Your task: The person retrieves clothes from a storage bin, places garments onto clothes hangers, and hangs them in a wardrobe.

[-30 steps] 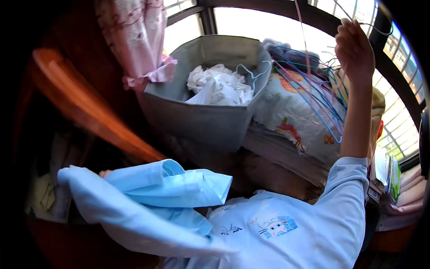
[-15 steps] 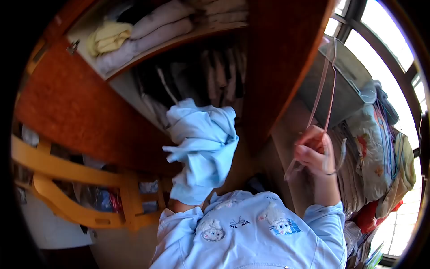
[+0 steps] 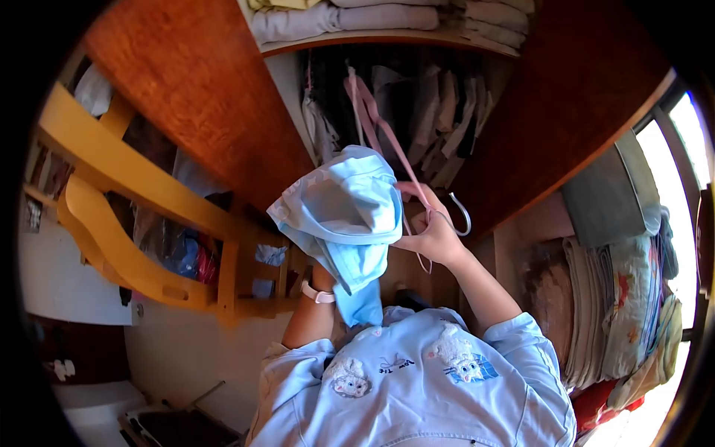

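Note:
A light blue garment [image 3: 350,201] hangs bunched over my left hand, whose fingers are hidden beneath the cloth. Only my left wrist, with a pale watch band [image 3: 319,295], shows below it. My right hand [image 3: 436,237] is closed around a pink clothes hanger [image 3: 400,158] just right of the garment. The hanger's long bar points up toward the wardrobe, and its metal hook [image 3: 465,216] sticks out to the right of my hand. Part of the hanger lies close to the garment's edge; whether it is inside the cloth I cannot tell.
An open wardrobe stands ahead, with folded linens [image 3: 346,21] on its shelf and hanging clothes [image 3: 439,112] below. Wooden doors [image 3: 197,89] flank it. A yellow wooden bed frame [image 3: 141,175] is at left. Stacked folded textiles [image 3: 588,313] and a grey box [image 3: 611,194] sit by the window.
My right hand has brought the hanger leftward from near the window to the garment. The garment has turned in my left hand, and the view has swung toward the wardrobe.

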